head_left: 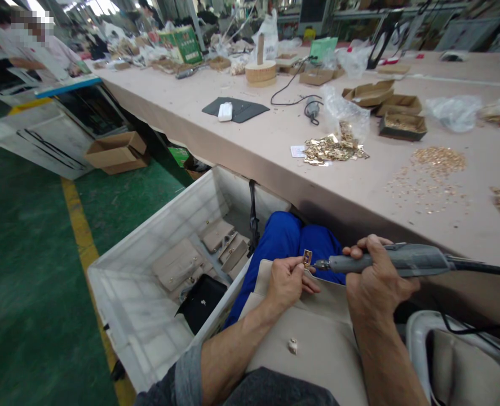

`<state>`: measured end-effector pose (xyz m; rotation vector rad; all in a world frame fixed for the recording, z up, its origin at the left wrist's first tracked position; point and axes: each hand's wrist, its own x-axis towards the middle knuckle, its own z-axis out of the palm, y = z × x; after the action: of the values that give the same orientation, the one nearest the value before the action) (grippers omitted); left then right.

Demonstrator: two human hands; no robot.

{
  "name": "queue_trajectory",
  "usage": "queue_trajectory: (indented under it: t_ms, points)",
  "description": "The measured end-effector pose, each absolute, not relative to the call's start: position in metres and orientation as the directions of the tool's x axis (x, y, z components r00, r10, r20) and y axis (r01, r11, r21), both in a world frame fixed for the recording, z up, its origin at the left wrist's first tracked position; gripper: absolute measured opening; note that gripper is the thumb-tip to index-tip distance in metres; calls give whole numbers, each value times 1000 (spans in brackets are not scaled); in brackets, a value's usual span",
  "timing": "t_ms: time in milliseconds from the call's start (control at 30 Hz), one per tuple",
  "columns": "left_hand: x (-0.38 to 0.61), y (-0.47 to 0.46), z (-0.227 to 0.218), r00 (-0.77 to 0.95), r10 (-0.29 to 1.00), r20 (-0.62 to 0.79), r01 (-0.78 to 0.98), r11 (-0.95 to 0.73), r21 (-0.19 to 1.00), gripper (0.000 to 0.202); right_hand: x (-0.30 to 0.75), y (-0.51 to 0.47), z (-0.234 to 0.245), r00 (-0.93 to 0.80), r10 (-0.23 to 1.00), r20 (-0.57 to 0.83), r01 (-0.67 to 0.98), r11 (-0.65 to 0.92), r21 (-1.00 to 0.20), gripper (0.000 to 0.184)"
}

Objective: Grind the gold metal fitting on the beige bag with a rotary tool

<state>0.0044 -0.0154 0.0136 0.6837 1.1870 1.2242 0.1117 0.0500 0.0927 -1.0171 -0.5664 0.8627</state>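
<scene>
My right hand (374, 270) is wrapped round a grey electric screwdriver (419, 259), its cord trailing off to the right. The tool's tip points left and meets, or nearly meets, a small gold metal clasp (308, 257). Pinched in the fingers of my left hand (287, 280) is that clasp, at the edge of a beige leather bag piece (317, 324). This piece lies across my lap, over blue trousers. Lower on it sits a small metal fitting (292, 345). Whether a screw is on the driver's tip is too small to tell.
Left of my legs stands a white plastic bin (148, 338) with several beige bag pieces and a black one (203, 303). The table (258, 146) ahead carries gold clasps (334, 148), small gold parts (439, 159) and open cardboard boxes (402, 124). A white container (419, 327) is at right.
</scene>
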Motion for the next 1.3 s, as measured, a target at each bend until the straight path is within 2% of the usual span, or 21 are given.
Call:
queue_trajectory:
  t_ms: [567,800,1300]
  points:
    - [4,-14,18,-92,939,-332,-368,277,887,44,111,50,93,569,822,27,-339,265,-902,19]
    - [4,-13,16,-100,930,-354,-368,296,882,43,110,50,96,568,823,-12,-376,246,-893,19]
    - [6,-13,18,-110,924,-365,-366,304,880,43,112,48,97,568,823,14,-366,267,-892,19]
